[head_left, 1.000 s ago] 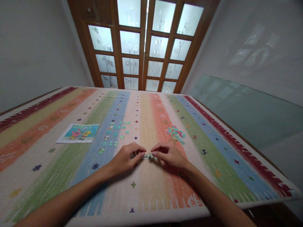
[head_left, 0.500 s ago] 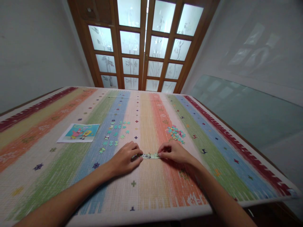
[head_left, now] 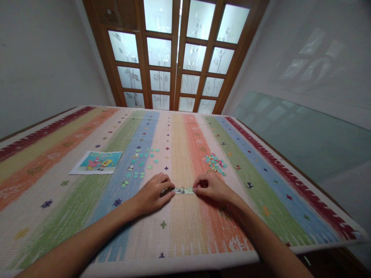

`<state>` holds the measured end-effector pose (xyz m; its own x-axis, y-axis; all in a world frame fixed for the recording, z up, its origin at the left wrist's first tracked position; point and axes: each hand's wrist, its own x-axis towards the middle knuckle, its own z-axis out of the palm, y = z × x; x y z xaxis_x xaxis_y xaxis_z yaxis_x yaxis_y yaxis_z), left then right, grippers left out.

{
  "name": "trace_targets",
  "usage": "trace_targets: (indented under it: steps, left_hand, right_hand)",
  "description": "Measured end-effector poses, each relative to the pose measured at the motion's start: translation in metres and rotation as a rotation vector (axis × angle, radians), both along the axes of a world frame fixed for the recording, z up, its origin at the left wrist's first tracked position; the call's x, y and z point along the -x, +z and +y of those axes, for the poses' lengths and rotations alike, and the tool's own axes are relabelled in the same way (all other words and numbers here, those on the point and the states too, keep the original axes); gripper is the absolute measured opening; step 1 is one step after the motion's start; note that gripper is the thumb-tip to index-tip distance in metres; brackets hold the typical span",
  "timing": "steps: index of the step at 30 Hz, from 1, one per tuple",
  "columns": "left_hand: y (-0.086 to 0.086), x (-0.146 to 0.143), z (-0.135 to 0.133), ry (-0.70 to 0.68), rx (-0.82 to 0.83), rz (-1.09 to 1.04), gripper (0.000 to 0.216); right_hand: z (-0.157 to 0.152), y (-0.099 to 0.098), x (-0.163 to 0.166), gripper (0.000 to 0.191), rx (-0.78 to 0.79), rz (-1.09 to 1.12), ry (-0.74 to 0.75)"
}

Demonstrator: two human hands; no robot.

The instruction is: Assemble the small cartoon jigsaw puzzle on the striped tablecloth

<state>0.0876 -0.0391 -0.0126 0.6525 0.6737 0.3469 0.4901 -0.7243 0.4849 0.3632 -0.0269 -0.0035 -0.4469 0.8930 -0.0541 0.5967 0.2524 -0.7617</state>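
A short strip of joined jigsaw puzzle pieces (head_left: pixel 184 190) lies flat on the striped tablecloth, between my two hands. My left hand (head_left: pixel 158 192) pinches its left end between thumb and fingers. At the right end, my right hand (head_left: pixel 211 187) has thumb and forefinger closed on the strip; the fingertips hide that end. Beyond my right hand sits a heap of loose puzzle pieces (head_left: pixel 216 163). Several separate pieces (head_left: pixel 142 164) are spread out beyond my left hand, on the blue and pink stripes.
A picture sheet (head_left: pixel 100 162) with a pink and a yellow cartoon figure lies at the left. The tablecloth (head_left: pixel 185 227) covers the table to its front edge. A glass-paned wooden door (head_left: pixel 176 77) stands behind, with walls on both sides.
Almost nothing differs. My right hand has shifted very slightly at the strip's right end; my left hand and the loose pieces stay in place.
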Motion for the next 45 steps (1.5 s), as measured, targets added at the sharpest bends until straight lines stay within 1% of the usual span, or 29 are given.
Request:
trace_targets:
  steps: [10,13,16,19,24,25,29,32,37,41,45]
  left_hand:
    - [-0.001,0.000,0.000,0.003,0.025,-0.031,0.017]
    - [0.001,0.000,0.000,0.016,0.031,-0.028,0.018]
    - [0.006,0.006,0.007,0.055,0.023,-0.027,0.021]
    - [0.009,0.022,0.025,0.151,-0.026,-0.034,0.023]
    - [0.008,0.070,0.066,0.469,-0.107,0.005,0.029]
    - [0.007,0.080,0.073,0.515,-0.111,0.027,0.030]
    - [0.001,0.107,0.093,0.639,-0.093,0.093,0.036]
    - [-0.002,0.114,0.101,0.679,-0.050,0.144,0.040]
    - [-0.004,0.113,0.106,0.708,-0.023,0.147,0.041]
    - [-0.001,0.112,0.108,0.738,0.010,0.122,0.035]
    - [0.005,0.112,0.106,0.768,0.051,0.076,0.028]
  right_hand:
    - [-0.002,-0.001,0.002,0.007,-0.003,0.008,-0.018]
    - [-0.002,-0.002,0.002,0.006,-0.002,0.031,-0.015]
    - [-0.002,-0.002,0.001,0.005,-0.004,0.032,-0.007]
    - [-0.002,-0.001,0.000,0.005,0.006,0.038,-0.006]
    - [-0.003,0.001,0.001,0.005,0.027,0.044,0.002]
    - [-0.003,0.002,0.001,0.005,0.026,0.044,0.001]
    - [-0.003,0.002,0.001,0.004,0.024,0.036,0.006]
    - [-0.002,0.001,0.001,0.003,0.022,0.032,0.015]
    - [-0.001,-0.003,-0.001,0.004,0.032,0.042,0.019]
    - [-0.001,-0.005,-0.002,0.007,0.054,0.047,0.013]
    - [-0.001,-0.003,-0.002,0.008,0.059,0.034,0.015]
